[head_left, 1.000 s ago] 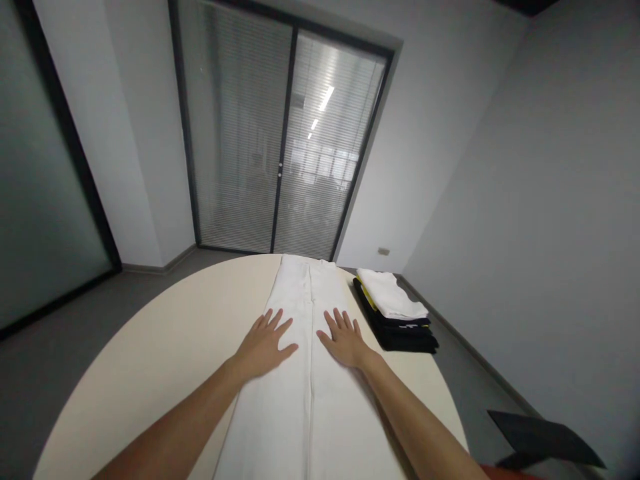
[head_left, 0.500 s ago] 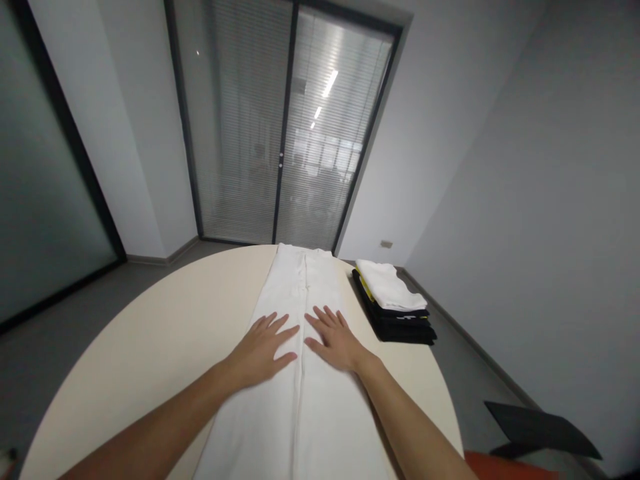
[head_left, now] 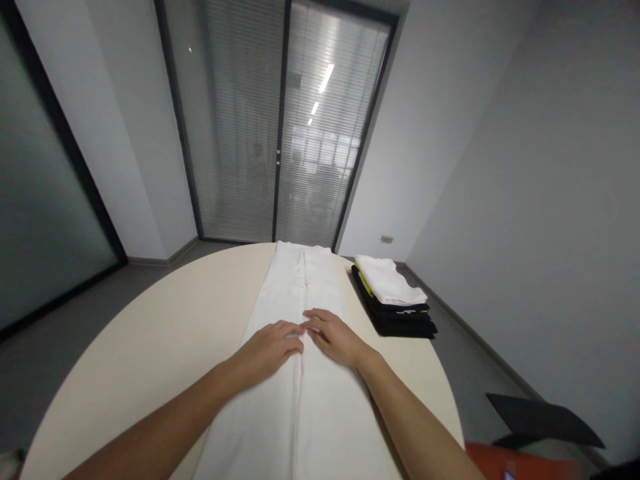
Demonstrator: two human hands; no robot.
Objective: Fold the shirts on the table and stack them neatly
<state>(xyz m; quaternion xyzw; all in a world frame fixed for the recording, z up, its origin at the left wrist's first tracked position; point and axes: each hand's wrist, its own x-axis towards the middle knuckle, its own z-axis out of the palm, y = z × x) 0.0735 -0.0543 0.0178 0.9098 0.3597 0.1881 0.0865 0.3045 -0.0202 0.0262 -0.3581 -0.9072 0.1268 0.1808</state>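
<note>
A long white garment (head_left: 330,413) lies flat on the round table, running away from me, with two edges meeting along a seam down its middle. My left hand (head_left: 273,345) rests on its left half, the fingers drawn together and bent, with fingertips and thumb closed at the middle edge. From the other side, my right hand (head_left: 334,339) lies on the right half, its fingers curled in and gathered at the same edge. The two sets of fingertips nearly touch. Fabric between the fingers is mostly hidden.
A stack of folded clothes, with a white piece (head_left: 390,283) above black ones (head_left: 405,325), sits at the table's right edge. The pale table (head_left: 165,340) curves around. A dark chair part (head_left: 545,417) and an orange-red surface (head_left: 493,462) stand at lower right.
Both hands were spread flat on the white garment. Their fingers have since drawn together and closed in at the middle seam. The garment and the stack look the same.
</note>
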